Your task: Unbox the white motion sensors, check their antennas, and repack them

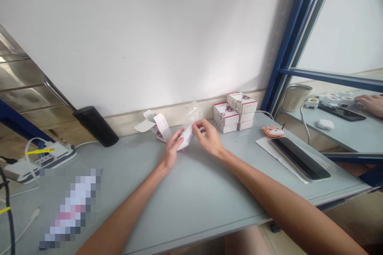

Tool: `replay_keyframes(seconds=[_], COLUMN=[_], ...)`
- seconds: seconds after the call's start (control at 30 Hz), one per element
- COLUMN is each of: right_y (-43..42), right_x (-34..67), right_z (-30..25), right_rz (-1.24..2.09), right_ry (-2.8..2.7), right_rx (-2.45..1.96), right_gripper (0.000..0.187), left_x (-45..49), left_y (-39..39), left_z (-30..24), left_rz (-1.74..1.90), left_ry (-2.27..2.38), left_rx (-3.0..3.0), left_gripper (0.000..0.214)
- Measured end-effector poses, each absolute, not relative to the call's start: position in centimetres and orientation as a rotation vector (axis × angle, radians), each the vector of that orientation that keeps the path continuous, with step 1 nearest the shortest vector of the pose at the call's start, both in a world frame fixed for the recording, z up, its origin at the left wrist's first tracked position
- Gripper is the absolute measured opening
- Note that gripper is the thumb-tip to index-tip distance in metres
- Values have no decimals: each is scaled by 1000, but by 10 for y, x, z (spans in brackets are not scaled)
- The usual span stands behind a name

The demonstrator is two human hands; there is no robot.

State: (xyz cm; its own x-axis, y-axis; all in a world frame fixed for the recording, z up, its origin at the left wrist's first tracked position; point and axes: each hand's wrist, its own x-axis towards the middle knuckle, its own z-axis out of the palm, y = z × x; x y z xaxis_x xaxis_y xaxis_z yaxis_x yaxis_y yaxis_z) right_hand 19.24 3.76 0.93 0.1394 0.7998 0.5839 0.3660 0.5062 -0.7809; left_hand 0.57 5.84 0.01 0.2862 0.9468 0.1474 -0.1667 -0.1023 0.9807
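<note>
White paper packet point(185, 137) gripped by curled left hand point(172, 152) and pinching right hand point(208, 138); clear plastic bag point(193, 114) just behind.

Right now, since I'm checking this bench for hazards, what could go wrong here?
The stacked white boxes with red edges stand close to the right hand, so a bump could topple them. The small white packet, pinched by it and the left hand, might slip. The black bottle, lying on its side, could roll.
</note>
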Motion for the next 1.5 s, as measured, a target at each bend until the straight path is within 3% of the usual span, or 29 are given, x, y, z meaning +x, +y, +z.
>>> replay_keyframes(seconds=[0.43, 0.63, 0.8, 1.03, 1.23, 1.4, 1.5], right_y=[28, 40, 47, 49, 44, 42, 42], right_x=[183, 184, 189, 199, 208, 217, 220], right_z=[7, -1, -5, -4, 4, 12, 10], right_rz=[550, 712, 879, 623, 481, 382, 316], right_ry=[-1652, -1398, -1534, -1628, -1784, -1926, -2016], right_rx=[-1035, -1179, -1131, -1223, -1303, -1347, -1342], right_gripper=[9, 36, 48, 33, 33, 36, 31], left_x=[15, 9, 5, -7, -11, -14, -12], left_y=[56, 63, 65, 81, 88, 84, 83], left_z=[7, 9, 11, -4, -7, -4, -4], left_rz=[1193, 1170, 1081, 1085, 1017, 985, 979], left_ry=[732, 759, 711, 851, 922, 934, 912], left_rx=[1062, 1017, 1148, 1462, 1708, 1785, 1828], left_gripper=[42, 43, 46, 45, 37, 65, 62])
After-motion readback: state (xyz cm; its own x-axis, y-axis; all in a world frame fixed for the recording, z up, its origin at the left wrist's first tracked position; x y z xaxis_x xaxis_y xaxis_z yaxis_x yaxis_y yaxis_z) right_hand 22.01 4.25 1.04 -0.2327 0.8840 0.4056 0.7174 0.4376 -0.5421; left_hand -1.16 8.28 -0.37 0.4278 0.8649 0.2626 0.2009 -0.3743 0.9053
